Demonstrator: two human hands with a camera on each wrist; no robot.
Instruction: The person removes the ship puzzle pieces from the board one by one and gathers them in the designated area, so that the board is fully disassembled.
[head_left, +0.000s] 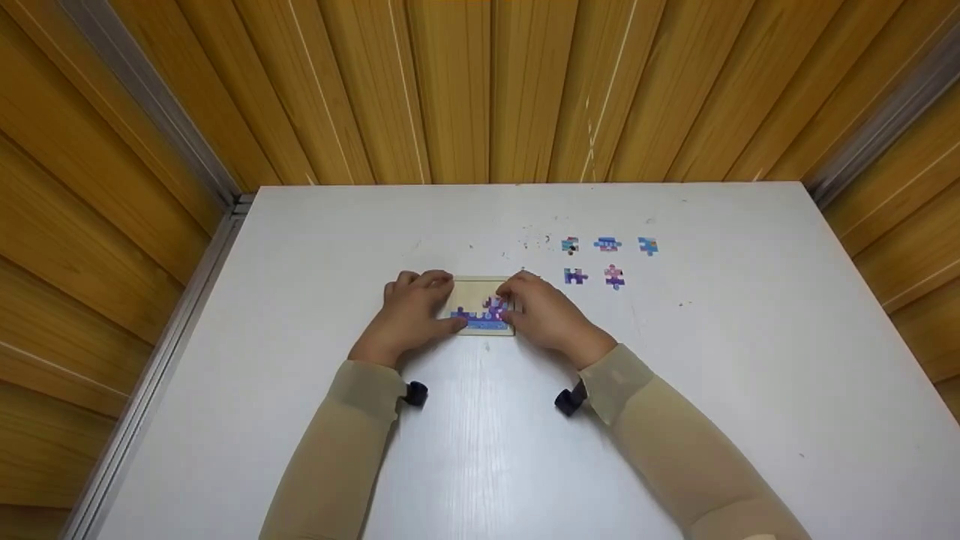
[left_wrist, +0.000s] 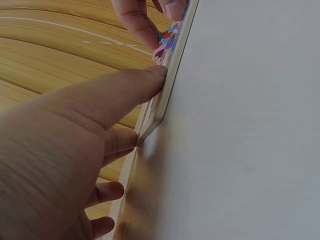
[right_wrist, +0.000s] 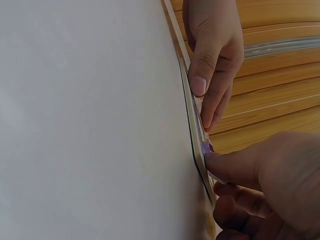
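The grip of the left hand point(head_left: 414, 311) is clamped on the left side of a shallow tray point(head_left: 472, 291), which lies on the white worktop point(head_left: 480, 465). The grip of the right hand point(head_left: 551, 315) pinches a purple-pink puzzle piece point(head_left: 495, 306) at the right part of this tray, beside the joined pieces point(head_left: 484, 324). Five loose pieces point(head_left: 608, 244) lie in two rows beyond the right hand.

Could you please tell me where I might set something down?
The white table looks bare left of the left hand and between the sleeves. It's crowded at the puzzle tray and around five loose jigsaw pieces beyond the right hand.
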